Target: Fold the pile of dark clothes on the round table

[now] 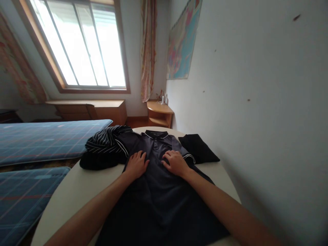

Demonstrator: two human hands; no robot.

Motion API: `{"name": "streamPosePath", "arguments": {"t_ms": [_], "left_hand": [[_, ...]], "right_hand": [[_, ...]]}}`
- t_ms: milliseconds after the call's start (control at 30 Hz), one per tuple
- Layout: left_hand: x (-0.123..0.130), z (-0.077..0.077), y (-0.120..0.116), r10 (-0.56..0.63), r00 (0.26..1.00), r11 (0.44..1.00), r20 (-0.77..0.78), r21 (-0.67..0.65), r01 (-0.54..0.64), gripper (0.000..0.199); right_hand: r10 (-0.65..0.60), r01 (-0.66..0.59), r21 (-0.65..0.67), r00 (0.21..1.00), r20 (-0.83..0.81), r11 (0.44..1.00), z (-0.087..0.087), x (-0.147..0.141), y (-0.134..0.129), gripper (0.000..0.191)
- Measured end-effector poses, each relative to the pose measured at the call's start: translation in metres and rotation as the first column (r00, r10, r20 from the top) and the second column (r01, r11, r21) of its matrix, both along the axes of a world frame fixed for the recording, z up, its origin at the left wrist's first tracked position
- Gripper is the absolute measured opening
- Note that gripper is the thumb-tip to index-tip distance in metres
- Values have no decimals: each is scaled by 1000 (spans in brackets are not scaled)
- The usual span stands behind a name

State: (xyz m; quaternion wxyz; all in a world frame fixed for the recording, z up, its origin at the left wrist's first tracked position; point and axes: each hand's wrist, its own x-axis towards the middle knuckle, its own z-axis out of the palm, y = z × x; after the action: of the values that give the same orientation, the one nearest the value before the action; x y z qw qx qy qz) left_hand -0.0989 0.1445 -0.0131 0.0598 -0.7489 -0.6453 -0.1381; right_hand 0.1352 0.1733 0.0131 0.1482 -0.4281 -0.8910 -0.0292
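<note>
A dark polo shirt [160, 191] lies spread front side up, its collar at the far end and its sleeve cuffs edged in white. My left hand [137, 165] rests on the left of the shirt's chest, fingers apart. On the opposite side of the chest lies my right hand [176, 163], its fingers slightly bent and spread. Neither hand grips the cloth. Left of the shirt sits a heap of black and striped clothes [107, 143], touching the left sleeve. Beyond the right sleeve is a folded black garment [198, 147].
Everything lies on a round, cream-coloured table [74, 198]. Blue plaid mattresses [51, 140] stand to the left. A white wall [256, 119] runs close along the right. At the back are a wooden desk [110, 111] and a corner shelf [160, 108] below the window.
</note>
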Motion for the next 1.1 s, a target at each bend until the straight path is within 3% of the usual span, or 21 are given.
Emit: {"name": "streamPosePath", "arguments": {"t_ms": [167, 267, 367, 467, 600, 767, 967, 1100], "left_hand": [[-18, 11, -31, 138, 990, 989, -22, 52, -136, 34], [-30, 14, -46, 283, 959, 959, 22, 22, -284, 36], [-44, 11, -57, 350, 929, 936, 123, -25, -350, 40], [-54, 6, -63, 314, 912, 949, 264, -72, -306, 43], [-58, 0, -64, 226, 886, 974, 404, -84, -210, 46], [-60, -10, -56, 117, 888, 993, 445, -36, -113, 52], [-67, -15, -48, 114, 893, 986, 435, 60, -155, 40], [-69, -15, -43, 113, 885, 983, 451, 81, -167, 42]], "right_hand": [[-39, 38, -27, 998, -40, 999, -12, 5, -25, 31], [-79, 81, -45, 996, 29, 996, -6, 4, -34, 31], [-164, 172, -83, 982, 94, 982, 4, -6, -48, 33], [-214, 231, -203, 971, 102, 952, 8, -19, -67, 42], [-189, 198, -358, 980, 60, 912, -3, -26, -89, 61], [-137, 135, -329, 990, 16, 935, -17, -16, -101, 63], [-108, 106, -380, 994, 16, 919, -11, -6, -100, 59], [-2, -18, -246, 997, -82, 969, -3, -11, -106, 48]]}}
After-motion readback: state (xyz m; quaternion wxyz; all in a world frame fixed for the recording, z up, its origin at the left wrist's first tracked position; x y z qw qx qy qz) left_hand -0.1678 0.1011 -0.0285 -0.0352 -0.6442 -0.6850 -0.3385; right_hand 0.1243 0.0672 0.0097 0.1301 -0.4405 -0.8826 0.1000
